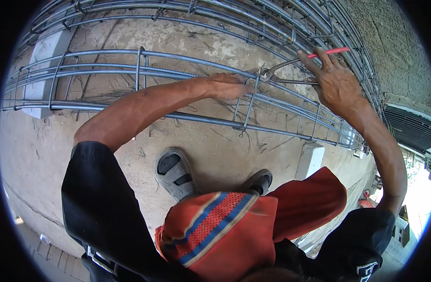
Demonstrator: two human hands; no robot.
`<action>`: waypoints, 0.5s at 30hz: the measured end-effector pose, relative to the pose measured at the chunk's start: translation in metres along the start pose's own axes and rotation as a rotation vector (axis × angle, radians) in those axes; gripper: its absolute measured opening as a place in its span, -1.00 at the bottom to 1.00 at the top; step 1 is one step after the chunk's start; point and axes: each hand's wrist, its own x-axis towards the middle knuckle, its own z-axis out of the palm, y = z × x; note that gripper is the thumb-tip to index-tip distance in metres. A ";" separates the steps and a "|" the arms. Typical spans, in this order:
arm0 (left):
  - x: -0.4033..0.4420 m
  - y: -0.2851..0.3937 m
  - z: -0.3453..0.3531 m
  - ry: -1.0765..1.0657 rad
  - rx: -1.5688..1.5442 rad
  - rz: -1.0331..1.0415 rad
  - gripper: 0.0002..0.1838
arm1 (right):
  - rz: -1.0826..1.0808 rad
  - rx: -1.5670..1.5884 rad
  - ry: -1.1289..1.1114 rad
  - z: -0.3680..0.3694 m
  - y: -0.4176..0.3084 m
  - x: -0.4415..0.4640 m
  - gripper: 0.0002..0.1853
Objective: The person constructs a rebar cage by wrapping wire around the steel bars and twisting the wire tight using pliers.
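Observation:
My right hand (338, 83) holds the end-cutting pincers (281, 66) by the handles, which are spread apart. One handle has a red sleeve; the other looks like bare metal where it shows. Their jaws sit at a joint where a stirrup crosses an upper bar of the rebar cage (187, 116). Just left of the jaws, my left hand (228, 86) is closed on the upper bars of the cage, its fingertips partly hidden by the steel. Whether the jaws grip a tie wire at that joint is too small to tell.
More rebar cages (215, 14) lie beyond, curving down the right side. A pale block (41, 61) supports the near cage at left, another block (311, 159) stands at right. Scraps of wire lie on the concrete floor (215, 145). My sandalled feet (176, 175) stand close to the cage.

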 end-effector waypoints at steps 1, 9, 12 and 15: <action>0.003 -0.003 0.003 0.036 0.018 -0.004 -0.11 | -0.012 -0.022 0.009 0.000 -0.001 0.001 -0.37; 0.002 -0.010 0.011 0.133 0.062 0.029 0.08 | -0.034 -0.116 0.025 -0.008 -0.009 0.004 -0.41; 0.004 -0.012 0.012 0.126 0.098 0.031 0.09 | -0.037 -0.099 0.046 -0.011 -0.010 0.003 -0.43; 0.004 -0.012 0.011 0.121 0.124 0.027 0.10 | -0.053 -0.198 0.056 -0.015 -0.012 0.005 -0.46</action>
